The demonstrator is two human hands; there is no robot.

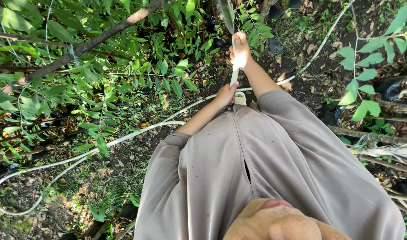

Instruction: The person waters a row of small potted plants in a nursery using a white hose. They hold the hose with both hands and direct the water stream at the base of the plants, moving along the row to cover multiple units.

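Note:
My right hand (240, 51) is raised in front of me, fingers closed round the upper part of a thin white hose (233, 76). Just below it, near my chest, my left hand (225, 94) grips the lower stretch of the same hose. Both forearms are bare and come out of the pushed-up sleeves of a taupe zip-up top (257, 169). A pale blurred strip (225, 13) rises above my right hand; I cannot tell what it is. The hands are close to the leafy branches (168, 66) of young trees.
A long white hose (123, 138) lies across the soil from a loop at lower left up to the upper right. A thick bare branch (92, 43) slants across the upper left. Dry stems and black plastic (390, 86) lie at the right. The ground is dark earth with dead leaves.

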